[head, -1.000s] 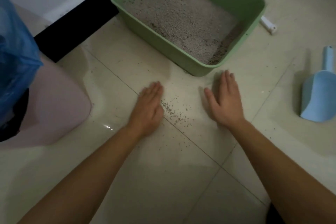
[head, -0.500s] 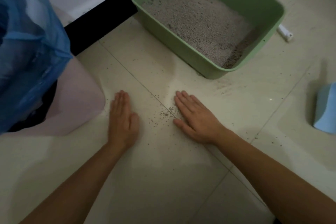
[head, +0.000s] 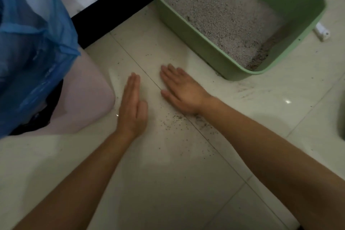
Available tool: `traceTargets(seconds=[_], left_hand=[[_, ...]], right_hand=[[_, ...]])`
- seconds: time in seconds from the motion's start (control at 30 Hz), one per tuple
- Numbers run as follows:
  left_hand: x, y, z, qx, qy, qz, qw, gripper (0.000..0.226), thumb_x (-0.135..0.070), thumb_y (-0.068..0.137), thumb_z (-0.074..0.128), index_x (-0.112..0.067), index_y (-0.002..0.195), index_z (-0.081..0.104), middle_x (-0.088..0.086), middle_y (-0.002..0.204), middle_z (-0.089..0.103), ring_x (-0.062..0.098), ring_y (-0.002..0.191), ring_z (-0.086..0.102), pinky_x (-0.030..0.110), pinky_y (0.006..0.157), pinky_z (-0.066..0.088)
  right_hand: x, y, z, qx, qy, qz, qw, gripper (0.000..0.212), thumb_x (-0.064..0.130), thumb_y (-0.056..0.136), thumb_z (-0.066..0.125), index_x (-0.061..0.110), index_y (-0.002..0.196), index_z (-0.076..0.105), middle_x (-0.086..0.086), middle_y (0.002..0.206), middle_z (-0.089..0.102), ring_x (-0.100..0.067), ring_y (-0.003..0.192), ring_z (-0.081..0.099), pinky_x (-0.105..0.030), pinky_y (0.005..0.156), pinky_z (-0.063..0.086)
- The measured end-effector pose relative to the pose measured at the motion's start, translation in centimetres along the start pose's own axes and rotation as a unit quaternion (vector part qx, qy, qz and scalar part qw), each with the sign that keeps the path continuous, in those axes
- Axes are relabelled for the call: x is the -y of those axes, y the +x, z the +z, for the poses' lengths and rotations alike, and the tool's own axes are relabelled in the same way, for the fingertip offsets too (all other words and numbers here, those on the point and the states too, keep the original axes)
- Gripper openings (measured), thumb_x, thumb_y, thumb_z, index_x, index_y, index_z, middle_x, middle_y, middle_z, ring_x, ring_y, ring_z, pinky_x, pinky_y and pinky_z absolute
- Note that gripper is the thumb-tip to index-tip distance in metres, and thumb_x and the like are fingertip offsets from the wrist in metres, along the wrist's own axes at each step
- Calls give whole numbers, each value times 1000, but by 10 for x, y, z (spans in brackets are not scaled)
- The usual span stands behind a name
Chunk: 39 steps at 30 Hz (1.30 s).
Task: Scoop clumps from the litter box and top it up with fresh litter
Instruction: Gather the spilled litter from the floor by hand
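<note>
The left hand [head: 131, 106] lies on the floor [head: 168, 183] with fingers straight and pressed together. The right hand [head: 182, 91] lies flat beside it, fingers straight and slightly spread. Neither holds anything. Both sit just off the near-left side of the litter box [head: 205, 52], apparently placed to herd the spilled grains [head: 175, 119] scattered further from the box, under the right wrist. The box is open, with litter [head: 224, 18] banked across it and a darker patch in its nearest corner. Left of the box, a pink bin [head: 87, 95] lined with a blue bag [head: 33, 43] hems in the left hand, so room to sweep lies away from the box, toward the person.
</note>
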State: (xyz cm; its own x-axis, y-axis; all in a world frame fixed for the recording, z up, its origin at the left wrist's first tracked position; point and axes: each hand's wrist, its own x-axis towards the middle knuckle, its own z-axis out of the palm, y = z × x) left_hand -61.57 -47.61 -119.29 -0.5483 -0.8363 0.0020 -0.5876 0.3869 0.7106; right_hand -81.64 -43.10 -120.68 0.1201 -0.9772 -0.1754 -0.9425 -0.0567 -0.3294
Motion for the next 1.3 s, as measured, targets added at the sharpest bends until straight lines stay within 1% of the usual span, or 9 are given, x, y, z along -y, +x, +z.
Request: traceTargets(seconds=[0.1,0.23,0.4,0.5,0.6,0.77,0.9,1.07,1.3], left_hand=[[9,56,-3,0,60,-26,998,67,-27,89,18,-6,152,20,12,162,11,19,150,6,32,122,1],[1,105,15,81,129,-21,988,69,-31,88,10,-7,153,19,12,162,12,23,150,5,36,121,-2],[-37,56,54,160,31,93,982,68,-36,92,12,-4,150,29,12,158,23,20,148,15,25,119,-3],[-47,6,55,194,-67,100,974,59,-31,94,22,-9,146,39,5,154,34,11,146,23,24,121,7],[-41,-25,35,134,-136,49,980,58,-30,90,28,-9,140,48,3,148,44,10,141,35,28,120,21],[1,-57,-1,-65,-1,-60,996,65,-24,89,23,-3,150,30,8,158,25,16,148,18,37,122,10],[13,-70,0,-66,83,-69,992,70,-27,86,21,1,150,24,18,158,23,24,148,15,39,122,0],[-26,-59,49,6,30,-47,998,75,-35,87,17,2,152,16,17,160,15,17,148,8,33,122,-2],[-101,-65,86,136,-176,-7,975,66,-25,90,30,-13,154,20,-4,161,17,-3,145,10,24,121,8]], right_hand=[[13,-53,14,24,7,-52,998,66,50,105,17,12,158,5,-6,165,-1,-17,152,-7,-35,124,-1],[25,-106,24,51,9,-67,996,65,48,106,19,11,158,8,-4,166,2,-14,152,-6,-34,124,0],[-8,-136,6,-56,71,102,991,62,46,106,24,14,158,13,-3,165,8,-12,152,2,-30,124,3],[-34,-142,0,-69,64,186,978,67,53,104,22,15,158,9,-5,166,5,-13,152,0,-30,124,2],[-25,-131,5,-34,49,187,981,76,60,102,20,14,158,-1,-6,166,-5,-15,152,-9,-34,124,-1],[28,-113,25,-4,1,101,995,83,65,99,19,10,157,-3,-10,165,-8,-19,151,-14,-41,124,2],[50,-121,36,-15,12,62,998,84,65,99,23,10,158,-3,-8,165,-10,-17,151,-14,-40,124,4],[29,-168,34,-116,45,235,964,75,56,102,26,13,158,-2,-6,165,-9,-16,151,-13,-38,124,-1],[-13,-238,43,-185,63,546,814,84,64,97,13,6,157,1,-15,165,-2,-24,152,-6,-44,124,1]])
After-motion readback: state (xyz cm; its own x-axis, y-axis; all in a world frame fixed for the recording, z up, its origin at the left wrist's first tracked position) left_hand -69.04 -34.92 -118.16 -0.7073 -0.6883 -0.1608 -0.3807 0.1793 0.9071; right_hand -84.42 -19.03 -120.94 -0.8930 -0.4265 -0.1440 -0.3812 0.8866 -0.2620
